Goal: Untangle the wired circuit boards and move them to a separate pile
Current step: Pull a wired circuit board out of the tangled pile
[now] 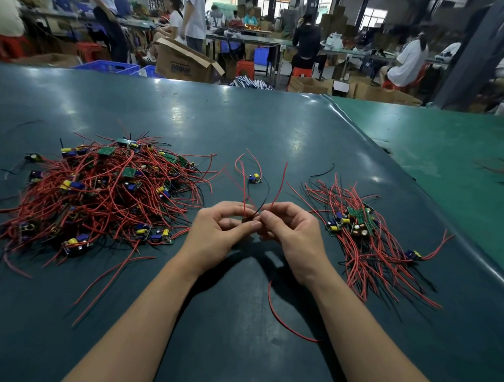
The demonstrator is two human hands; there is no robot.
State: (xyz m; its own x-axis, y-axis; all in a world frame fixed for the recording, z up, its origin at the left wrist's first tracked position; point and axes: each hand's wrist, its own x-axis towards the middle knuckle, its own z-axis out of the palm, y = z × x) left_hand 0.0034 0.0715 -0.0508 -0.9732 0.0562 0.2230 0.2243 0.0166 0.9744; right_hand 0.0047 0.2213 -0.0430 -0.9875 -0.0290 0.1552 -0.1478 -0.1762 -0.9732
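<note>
Red and black wires rise from between my two hands at the middle of the tabletop, where the left hand and the right hand meet fingertip to fingertip. Both sets of fingers are curled and pinching the wires; a small dark piece sits at the pinch, too hidden by the fingers for me to tell whether it is a board. Just beyond my hands lies a single circuit board with a yellow part, its red wires curving up and away and a black wire running back toward my fingers. To the left of my hands spreads the large tangled pile of boards and red wire, boards scattered all through it. To the right of my hands sits the smaller pile, its boards bunched together and its wires fanning toward me. One loose red wire curls on the dark green mat below my right wrist. Beyond the tabletop's far edge, an open cardboard box, red stools and seated workers fill the workshop floor.
</note>
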